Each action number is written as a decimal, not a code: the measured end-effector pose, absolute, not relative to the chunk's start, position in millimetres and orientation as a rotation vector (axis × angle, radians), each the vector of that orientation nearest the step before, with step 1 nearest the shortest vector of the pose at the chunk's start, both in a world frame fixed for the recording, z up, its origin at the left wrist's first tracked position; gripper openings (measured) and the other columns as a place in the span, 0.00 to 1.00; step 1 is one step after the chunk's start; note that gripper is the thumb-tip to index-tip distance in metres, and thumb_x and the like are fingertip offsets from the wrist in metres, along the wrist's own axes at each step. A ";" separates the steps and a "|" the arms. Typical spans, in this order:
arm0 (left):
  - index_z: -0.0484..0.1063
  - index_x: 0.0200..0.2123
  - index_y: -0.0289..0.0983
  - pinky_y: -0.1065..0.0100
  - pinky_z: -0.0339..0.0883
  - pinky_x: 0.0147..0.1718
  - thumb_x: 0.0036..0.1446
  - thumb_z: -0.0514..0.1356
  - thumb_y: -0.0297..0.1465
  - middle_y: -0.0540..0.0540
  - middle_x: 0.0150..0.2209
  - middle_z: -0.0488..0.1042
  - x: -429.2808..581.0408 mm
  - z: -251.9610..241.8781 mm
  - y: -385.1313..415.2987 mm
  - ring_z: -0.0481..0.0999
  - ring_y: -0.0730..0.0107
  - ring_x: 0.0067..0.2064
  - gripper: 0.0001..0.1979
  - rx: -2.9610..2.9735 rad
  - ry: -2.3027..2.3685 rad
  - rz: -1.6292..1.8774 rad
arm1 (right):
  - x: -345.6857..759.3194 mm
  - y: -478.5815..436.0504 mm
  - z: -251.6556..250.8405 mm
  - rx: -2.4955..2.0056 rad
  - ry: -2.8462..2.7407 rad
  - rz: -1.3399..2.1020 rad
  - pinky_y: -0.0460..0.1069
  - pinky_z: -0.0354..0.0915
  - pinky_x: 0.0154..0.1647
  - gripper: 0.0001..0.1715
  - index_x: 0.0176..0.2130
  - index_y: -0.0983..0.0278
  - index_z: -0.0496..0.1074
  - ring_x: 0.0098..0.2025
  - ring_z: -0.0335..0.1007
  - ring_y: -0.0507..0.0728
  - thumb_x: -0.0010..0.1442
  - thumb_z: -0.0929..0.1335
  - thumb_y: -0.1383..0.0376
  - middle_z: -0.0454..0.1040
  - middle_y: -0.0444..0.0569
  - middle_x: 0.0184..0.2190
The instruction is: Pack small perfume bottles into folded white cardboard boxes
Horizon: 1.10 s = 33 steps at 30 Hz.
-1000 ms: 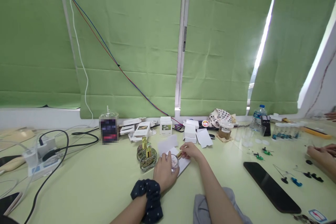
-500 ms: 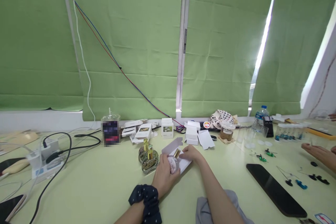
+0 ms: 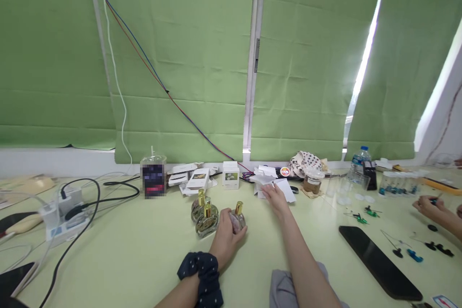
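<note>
My left hand (image 3: 226, 237) is wrapped round a round glass bottle (image 3: 236, 220) with a gold cap, low over the table. Left of it stand other gold-capped glass bottles (image 3: 207, 221), close together. Farther forward and to the right, my right hand (image 3: 276, 199) reaches onto a white unfolded box (image 3: 262, 186) at the pile of white boxes. Its fingers are stretched over the card. A white carton with a picture (image 3: 230, 174) stands upright between the two piles.
A blurred drink cup (image 3: 153, 178) and picture boxes (image 3: 198, 180) are at the back. Cables and a power strip (image 3: 68, 228) lie left. A black phone (image 3: 378, 262), earphones and another person's hand (image 3: 435, 209) are right, with a water bottle (image 3: 360, 163) behind.
My right hand has moved forward and right with the white box, away from the bottle. My left hand keeps the bottle. The other person's hand now holds a small item.
</note>
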State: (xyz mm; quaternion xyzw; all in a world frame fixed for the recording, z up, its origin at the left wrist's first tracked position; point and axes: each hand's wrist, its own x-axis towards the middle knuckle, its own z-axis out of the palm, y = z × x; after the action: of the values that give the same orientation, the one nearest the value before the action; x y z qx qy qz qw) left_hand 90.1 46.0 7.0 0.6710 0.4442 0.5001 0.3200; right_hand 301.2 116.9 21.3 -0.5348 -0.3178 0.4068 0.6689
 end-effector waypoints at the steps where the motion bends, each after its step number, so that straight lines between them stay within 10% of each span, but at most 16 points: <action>1: 0.63 0.42 0.34 0.58 0.63 0.45 0.44 0.64 0.33 0.48 0.35 0.67 90.0 5.4 47.2 0.70 0.65 0.37 0.21 1.809 1.154 1.303 | 297.8 117.5 18.2 -1.215 -0.713 0.935 0.44 0.70 0.35 0.25 0.45 0.61 0.64 0.37 0.74 0.53 0.48 0.72 0.64 0.72 0.46 0.35; 9: 0.53 0.58 0.30 0.48 0.50 0.60 0.50 0.57 0.32 0.30 0.58 0.60 90.4 -13.3 61.5 0.58 0.50 0.62 0.32 2.004 1.122 1.242 | 271.9 106.3 12.5 -1.329 -1.034 1.248 0.47 0.66 0.23 0.11 0.31 0.69 0.71 0.19 0.71 0.52 0.49 0.72 0.63 0.73 0.49 0.23; 18: 0.28 0.66 0.36 0.49 0.45 0.63 0.53 0.51 0.21 0.36 0.68 0.37 90.4 -15.1 58.9 0.40 0.55 0.68 0.43 2.177 1.091 1.320 | 260.8 98.0 15.0 -1.039 -1.696 1.488 0.49 0.65 0.35 0.41 0.52 0.63 0.68 0.28 0.71 0.52 0.36 0.76 0.66 0.74 0.42 0.26; 24: 0.50 0.61 0.41 0.51 0.58 0.56 0.48 0.48 0.14 0.37 0.65 0.42 89.5 4.1 42.8 0.47 0.53 0.66 0.37 2.597 0.911 1.561 | 248.3 99.4 13.4 -1.133 -1.739 1.271 0.46 0.62 0.28 0.24 0.40 0.65 0.71 0.24 0.67 0.50 0.39 0.74 0.68 0.71 0.40 0.22; 28: 0.63 0.47 0.37 0.58 0.66 0.47 0.44 0.51 0.16 0.39 0.49 0.66 93.7 6.1 31.6 0.67 0.58 0.51 0.25 2.783 0.667 1.366 | 244.4 100.6 10.5 -1.096 -1.732 1.286 0.46 0.62 0.29 0.18 0.35 0.64 0.70 0.25 0.67 0.51 0.40 0.71 0.70 0.71 0.39 0.20; 33: 0.65 0.30 0.37 0.64 0.65 0.37 0.44 0.49 0.16 0.45 0.32 0.70 97.2 6.5 33.0 0.70 0.64 0.36 0.13 2.653 0.865 0.944 | 246.5 104.3 2.9 -1.034 -1.755 1.424 0.49 0.65 0.35 0.19 0.36 0.65 0.69 0.31 0.72 0.55 0.40 0.71 0.69 0.76 0.44 0.26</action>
State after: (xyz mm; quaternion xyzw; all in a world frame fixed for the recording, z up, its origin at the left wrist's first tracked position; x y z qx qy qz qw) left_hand 97.2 33.0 6.5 0.8963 0.2923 0.3188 0.0977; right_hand 246.5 104.3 2.9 -0.3940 -0.6685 0.5423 0.3220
